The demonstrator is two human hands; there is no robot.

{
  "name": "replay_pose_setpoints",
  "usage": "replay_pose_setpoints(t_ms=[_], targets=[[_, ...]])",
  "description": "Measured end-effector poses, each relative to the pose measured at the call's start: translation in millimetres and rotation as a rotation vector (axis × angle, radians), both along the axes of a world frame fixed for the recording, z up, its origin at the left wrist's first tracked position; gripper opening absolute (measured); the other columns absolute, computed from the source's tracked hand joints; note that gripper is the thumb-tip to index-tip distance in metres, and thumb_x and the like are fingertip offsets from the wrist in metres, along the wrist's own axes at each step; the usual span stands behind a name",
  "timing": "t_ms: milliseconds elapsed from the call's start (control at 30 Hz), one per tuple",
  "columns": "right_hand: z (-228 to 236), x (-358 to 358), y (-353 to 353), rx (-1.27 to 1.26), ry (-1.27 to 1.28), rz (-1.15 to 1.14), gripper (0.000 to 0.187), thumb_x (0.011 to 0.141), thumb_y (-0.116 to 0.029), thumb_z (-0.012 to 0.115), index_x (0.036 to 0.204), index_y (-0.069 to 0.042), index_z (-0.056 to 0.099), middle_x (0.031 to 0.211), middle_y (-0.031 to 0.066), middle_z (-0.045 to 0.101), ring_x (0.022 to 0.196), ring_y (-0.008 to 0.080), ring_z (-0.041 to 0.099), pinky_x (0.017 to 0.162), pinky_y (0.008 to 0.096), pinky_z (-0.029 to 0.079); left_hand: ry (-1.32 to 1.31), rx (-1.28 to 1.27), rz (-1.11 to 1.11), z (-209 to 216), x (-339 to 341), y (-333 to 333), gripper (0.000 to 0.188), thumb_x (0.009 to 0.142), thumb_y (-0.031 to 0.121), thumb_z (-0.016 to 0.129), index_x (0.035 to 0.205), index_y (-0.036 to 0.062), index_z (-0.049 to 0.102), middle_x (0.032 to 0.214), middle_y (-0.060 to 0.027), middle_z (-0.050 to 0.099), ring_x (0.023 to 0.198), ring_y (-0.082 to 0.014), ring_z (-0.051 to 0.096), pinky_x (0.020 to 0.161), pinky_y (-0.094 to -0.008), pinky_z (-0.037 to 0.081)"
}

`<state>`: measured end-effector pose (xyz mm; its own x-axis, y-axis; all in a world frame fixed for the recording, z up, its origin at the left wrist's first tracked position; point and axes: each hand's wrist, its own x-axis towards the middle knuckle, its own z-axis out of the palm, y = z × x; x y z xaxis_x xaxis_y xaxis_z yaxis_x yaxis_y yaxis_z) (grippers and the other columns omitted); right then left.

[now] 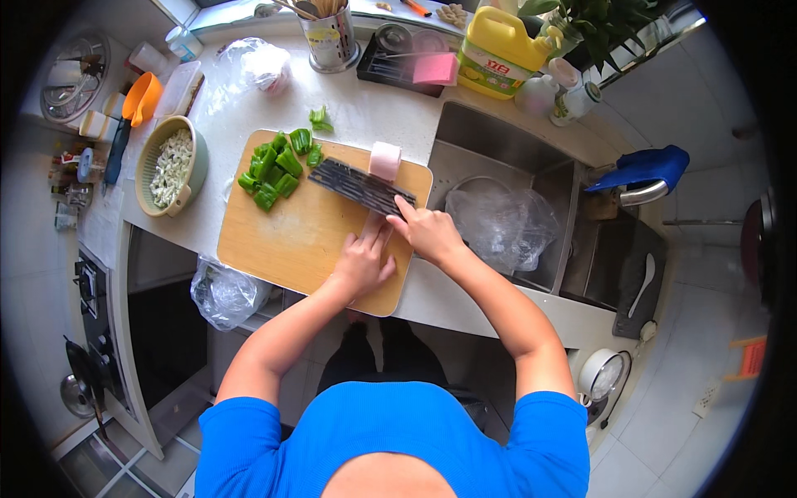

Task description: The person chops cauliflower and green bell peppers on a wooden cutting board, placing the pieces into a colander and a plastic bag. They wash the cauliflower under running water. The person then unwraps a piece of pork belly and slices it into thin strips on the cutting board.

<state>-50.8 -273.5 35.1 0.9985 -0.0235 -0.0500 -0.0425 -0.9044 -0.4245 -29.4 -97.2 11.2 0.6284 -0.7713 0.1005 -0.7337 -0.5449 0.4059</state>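
My right hand (427,231) grips a broad, dark-bladed kitchen knife (357,184), with a finger along the blade's near end. The blade lies slantwise over the right half of a wooden cutting board (290,232). Just beyond it stands a pale pink block of what looks like luncheon meat (384,161). On the near side of the blade, my left hand (363,261) holds down another pale pink piece, mostly hidden by my fingers. Cut green pepper pieces (274,170) are heaped at the board's far left, and one more lies past its edge.
Left of the board stands a colander (199,162) of chopped white food. At the right is a steel sink (481,133) with a clear plastic bag (506,224) in it. Behind are a yellow jug (502,54), a utensil holder (330,37) and a pink sponge (435,69).
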Motion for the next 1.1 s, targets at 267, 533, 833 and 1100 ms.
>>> replay_pose_setpoints(t_ms=[267, 533, 833, 1100], targets=[[47, -52, -27, 0.308, 0.090, 0.000, 0.041, 0.092, -0.039, 0.050, 0.116, -0.007, 0.058, 0.084, 0.0203, 0.066, 0.076, 0.0381, 0.064, 0.069, 0.0451, 0.052, 0.129, -0.304, 0.041, 2, 16, 20, 0.030, 0.071, 0.006, 0.062, 0.101, 0.0042, 0.064, 0.103, -0.0167, 0.063, 0.086, -0.0278, 0.062, 0.073, -0.0348, 0.046], [69, -93, -25, 1.010, 0.231, -0.352, 0.048, 0.098, -0.038, 0.043, 0.132, -0.004, 0.049, 0.057, -0.0023, 0.045, 0.048, 0.0038, 0.040, 0.046, 0.0194, 0.036, 0.038, -0.283, 0.330, 36, 205, 9, 0.028, 0.072, 0.002, 0.061, 0.099, 0.0004, 0.059, 0.100, -0.0159, 0.058, 0.095, -0.0317, 0.055, 0.083, -0.0391, 0.047], [69, -99, 2, 1.395, 0.196, -0.668, 0.052, 0.097, -0.043, 0.041, 0.130, -0.003, 0.048, 0.058, -0.0016, 0.042, 0.046, 0.0047, 0.037, 0.042, 0.0190, 0.032, 0.007, 0.067, 0.127, -21, 294, -26, 0.024, 0.068, 0.002, 0.059, 0.091, 0.0052, 0.065, 0.097, -0.0155, 0.057, 0.101, -0.0348, 0.052, 0.087, -0.0397, 0.047], [72, -95, 14, 1.405, 0.172, -0.720, 0.051, 0.098, -0.042, 0.039, 0.129, -0.002, 0.048, 0.059, -0.0009, 0.042, 0.045, 0.0053, 0.037, 0.042, 0.0195, 0.032, 0.206, -0.305, 0.070, 63, 289, 26, 0.017, 0.072, 0.003, 0.062, 0.088, -0.0014, 0.063, 0.083, -0.0166, 0.063, 0.073, -0.0291, 0.063, 0.069, -0.0354, 0.051]])
